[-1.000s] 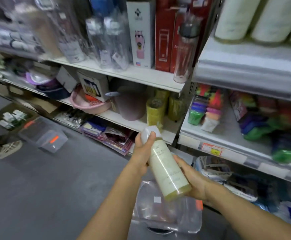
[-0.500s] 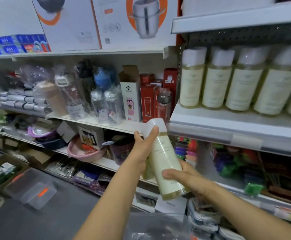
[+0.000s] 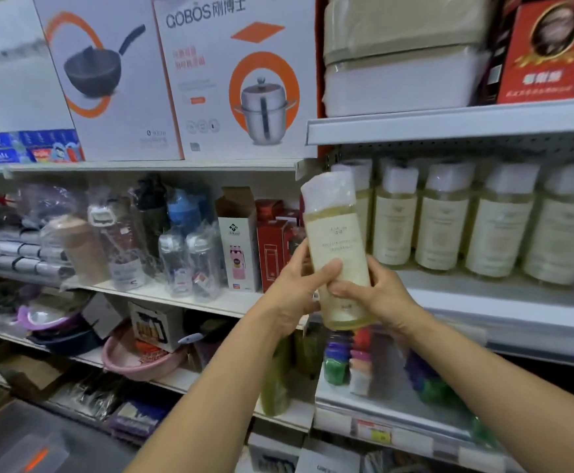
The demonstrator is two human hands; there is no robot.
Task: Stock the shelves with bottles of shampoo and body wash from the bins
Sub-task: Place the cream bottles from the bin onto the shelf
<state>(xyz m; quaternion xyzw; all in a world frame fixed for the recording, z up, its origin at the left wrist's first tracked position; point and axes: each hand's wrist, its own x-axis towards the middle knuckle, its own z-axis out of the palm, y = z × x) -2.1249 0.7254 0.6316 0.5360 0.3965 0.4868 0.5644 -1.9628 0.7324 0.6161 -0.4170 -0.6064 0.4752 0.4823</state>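
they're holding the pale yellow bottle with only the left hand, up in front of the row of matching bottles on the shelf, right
Not quite: both hands hold it. In the head view the left hand and the right hand both grip the pale yellow bottle, up in front of the row of matching bottles on the shelf.

Your white shelf [image 3: 466, 291] at 2 o'clock holds a row of pale yellow bottles [image 3: 442, 230].
They stand upright, side by side; at 9 o'clock, the neighbouring shelf [image 3: 162, 295] carries wrapped drink bottles [image 3: 207, 264] and boxes [image 3: 237, 244].
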